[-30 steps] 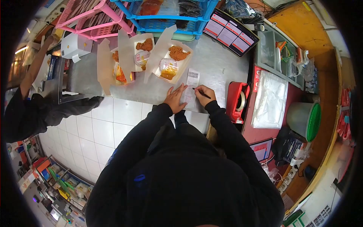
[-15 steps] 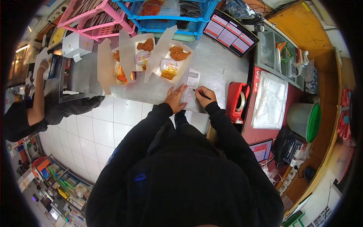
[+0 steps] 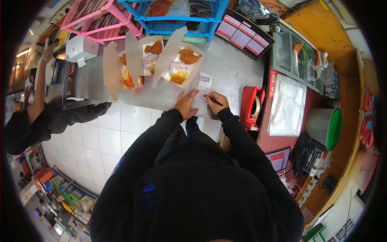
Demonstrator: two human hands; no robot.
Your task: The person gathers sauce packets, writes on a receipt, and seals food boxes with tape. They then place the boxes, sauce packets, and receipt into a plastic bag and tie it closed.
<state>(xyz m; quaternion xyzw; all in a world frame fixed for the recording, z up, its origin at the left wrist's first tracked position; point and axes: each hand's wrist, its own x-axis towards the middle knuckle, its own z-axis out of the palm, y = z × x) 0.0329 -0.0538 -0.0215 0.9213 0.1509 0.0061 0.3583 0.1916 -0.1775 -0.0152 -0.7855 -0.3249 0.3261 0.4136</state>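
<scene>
On the metal counter [image 3: 229, 72] lies a long printed receipt [image 3: 204, 82], close to its front edge. My left hand [image 3: 186, 105] rests flat with fingers spread, its fingertips on the receipt's left side. A black pen [image 3: 215, 101] is gripped in my right hand [image 3: 218, 104], its tip at the paper's right part. Beyond my left hand stands an open meal box [image 3: 187, 82] with fried chicken [image 3: 189, 56] and a wrapped item [image 3: 178, 69]. Two more open boxes, a middle one [image 3: 159, 39] and a left one [image 3: 120, 85], hold similar food.
A red tape dispenser [image 3: 251, 109] stands right of my hands, near a stack of clear plastic bags [image 3: 287, 107]. Behind are a tablet [image 3: 244, 34], blue trays [image 3: 177, 25] and a pink rack [image 3: 102, 26]. A white printer [image 3: 82, 49] and another person's arm [image 3: 39, 86] are at left.
The pen tip has shifted slightly left over the receipt with my right hand. My left hand stays in place. At left, the other person's hand has moved farther up and away.
</scene>
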